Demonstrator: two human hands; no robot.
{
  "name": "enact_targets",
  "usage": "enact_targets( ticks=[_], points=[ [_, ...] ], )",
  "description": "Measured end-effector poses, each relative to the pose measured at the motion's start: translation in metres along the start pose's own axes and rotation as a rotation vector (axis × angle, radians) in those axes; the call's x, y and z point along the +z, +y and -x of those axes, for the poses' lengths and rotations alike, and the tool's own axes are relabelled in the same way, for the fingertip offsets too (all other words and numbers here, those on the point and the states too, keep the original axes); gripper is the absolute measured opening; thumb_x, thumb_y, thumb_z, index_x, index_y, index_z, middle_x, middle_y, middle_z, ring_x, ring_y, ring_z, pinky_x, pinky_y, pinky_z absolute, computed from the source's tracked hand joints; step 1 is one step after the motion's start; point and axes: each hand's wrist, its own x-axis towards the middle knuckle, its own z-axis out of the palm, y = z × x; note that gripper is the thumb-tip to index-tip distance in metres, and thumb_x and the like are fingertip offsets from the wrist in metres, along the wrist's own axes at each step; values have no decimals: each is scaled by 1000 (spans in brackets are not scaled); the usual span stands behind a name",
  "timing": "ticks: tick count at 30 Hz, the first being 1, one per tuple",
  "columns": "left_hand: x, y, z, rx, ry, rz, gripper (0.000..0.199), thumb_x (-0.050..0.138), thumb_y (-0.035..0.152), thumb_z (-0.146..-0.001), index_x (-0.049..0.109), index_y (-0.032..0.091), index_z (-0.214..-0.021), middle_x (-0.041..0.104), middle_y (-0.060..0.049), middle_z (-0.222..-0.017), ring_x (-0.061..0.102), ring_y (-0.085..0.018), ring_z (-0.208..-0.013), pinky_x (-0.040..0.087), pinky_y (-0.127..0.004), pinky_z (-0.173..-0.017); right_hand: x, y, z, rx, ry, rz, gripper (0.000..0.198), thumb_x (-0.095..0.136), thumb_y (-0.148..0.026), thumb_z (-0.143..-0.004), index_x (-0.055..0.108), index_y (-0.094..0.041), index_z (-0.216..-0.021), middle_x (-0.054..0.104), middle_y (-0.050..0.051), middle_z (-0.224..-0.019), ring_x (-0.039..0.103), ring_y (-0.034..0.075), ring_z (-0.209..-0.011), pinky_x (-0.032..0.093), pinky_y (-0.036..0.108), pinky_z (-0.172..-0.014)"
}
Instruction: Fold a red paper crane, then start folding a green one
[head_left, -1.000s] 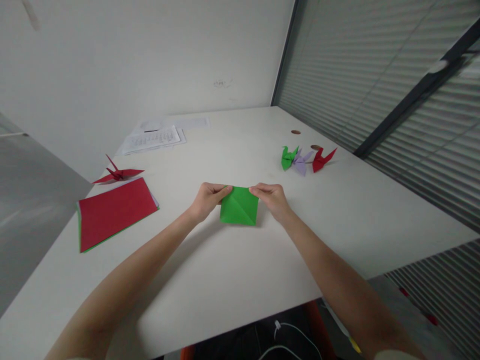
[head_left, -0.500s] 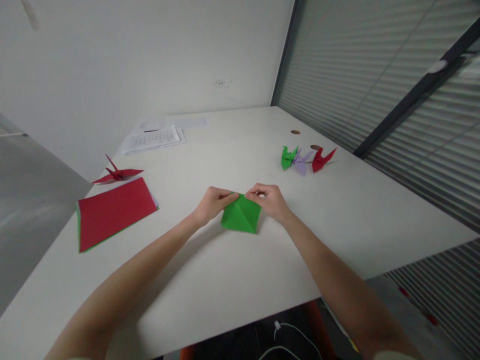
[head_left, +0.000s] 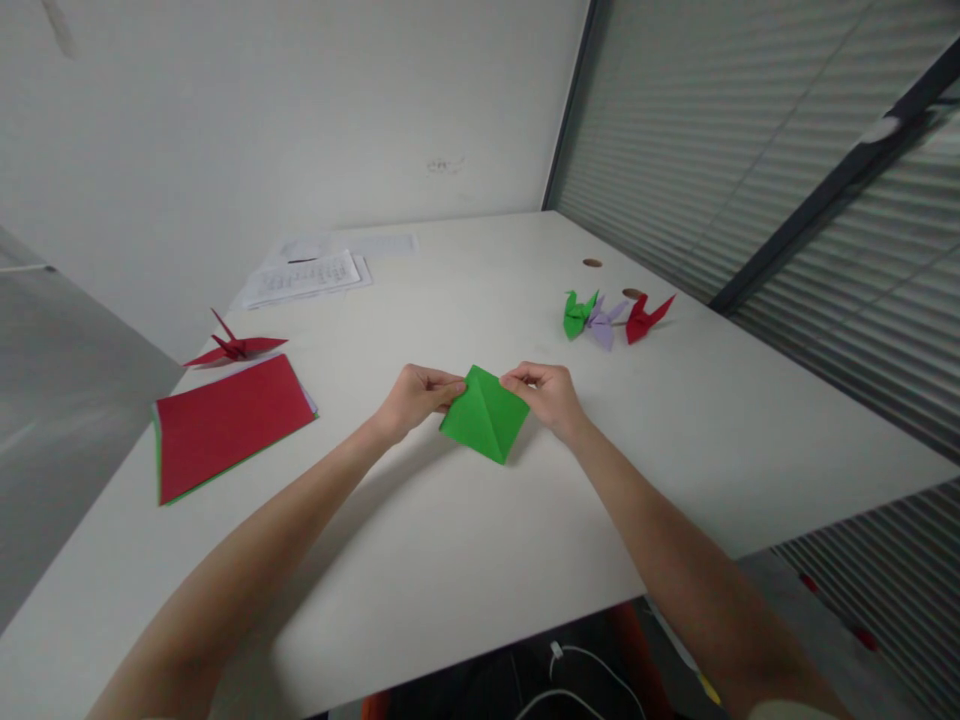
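Note:
A folded green origami paper, diamond-shaped with a crease down its middle, is held up over the white table. My left hand pinches its upper left edge between thumb and fingers. On the upper right edge, my right hand has a similar pinch. The paper's top corner sticks up between the two hands, and its lower corner points toward me. Parts of both upper edges are hidden behind the fingertips.
A stack of coloured paper, red on top, lies at the left with a red paper crane behind it. Printed sheets are at the back left. Green, lilac and red cranes stand at the right.
The green paper has turned so a corner now points up between my hands. My hands have moved slightly apart, and their grips now sit on the two upper edges.

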Motion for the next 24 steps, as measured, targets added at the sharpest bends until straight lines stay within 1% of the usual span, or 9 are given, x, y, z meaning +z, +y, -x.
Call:
enact_targets(
  ticks=[2, 4, 7, 9, 12, 15, 19, 22, 24],
  points=[
    [0, 0, 0, 7, 21, -11, 61, 83, 58, -54, 77, 10, -90, 76, -10, -83, 70, -21, -72, 58, -35, -71, 1, 1, 0, 27, 13, -24, 23, 72, -42, -69, 72, -19, -66, 70, 3, -65, 60, 16, -62, 44, 30, -61],
    [1, -2, -1, -12, -3, -32, 59, 84, 56, -56, 76, 10, -94, 76, -10, -82, 69, -20, -70, 56, -31, -66, 4, 1, 1, 54, 23, -46, 23, 72, -42, -69, 72, -19, -67, 70, 3, -65, 58, 16, -59, 43, 29, -59],
    [-1, -5, -2, -40, -57, -65, 52, 84, 52, -58, 77, 9, -87, 74, -9, -74, 66, -17, -62, 51, -25, -55, 7, 1, 3, 66, 29, -44, 23, 72, -42, -69, 72, -19, -66, 70, 3, -65, 57, 15, -59, 42, 29, -58],
    [-3, -7, -3, -41, -86, -68, 47, 82, 51, -60, 77, 9, -81, 73, -8, -70, 64, -15, -58, 48, -23, -52, 7, 1, 3, 63, 30, -31, 22, 72, -41, -69, 72, -19, -66, 70, 3, -65, 57, 15, -60, 42, 29, -59],
    [-9, -7, -5, -48, -140, -72, 44, 82, 49, -63, 78, 10, -82, 74, -7, -70, 64, -13, -58, 50, -23, -55, 4, 4, 1, 79, 41, -34, 23, 72, -42, -69, 72, -19, -67, 70, 3, -65, 57, 15, -59, 42, 29, -58],
    [-15, -6, -5, -75, -158, -96, 44, 84, 47, -60, 78, 11, -84, 75, -7, -74, 67, -15, -64, 56, -26, -64, 0, 8, -1, 124, 71, -59, 26, 73, -44, -66, 73, -18, -68, 70, 3, -65, 56, 15, -56, 42, 29, -55],
    [-21, -5, -5, -57, -125, -128, 45, 85, 47, -59, 77, 12, -85, 76, -7, -76, 70, -18, -70, 60, -31, -71, -1, 11, -3, 156, 75, -76, 29, 75, -46, -64, 73, -18, -69, 70, 4, -66, 56, 15, -55, 42, 29, -56],
    [-22, -5, -6, -43, -92, -127, 44, 86, 46, -57, 76, 12, -84, 75, -7, -74, 71, -19, -69, 61, -33, -72, 0, 12, -3, 173, 89, -101, 33, 76, -49, -62, 72, -17, -70, 71, 5, -67, 57, 15, -55, 43, 29, -54],
    [-23, -6, -7, -54, -95, -101, 44, 89, 42, -54, 76, 11, -82, 75, -7, -72, 71, -19, -66, 62, -35, -71, 0, 14, -3, 183, 102, -107, 34, 76, -50, -62, 72, -17, -70, 71, 5, -67, 57, 16, -55, 43, 29, -54]
  ],
)
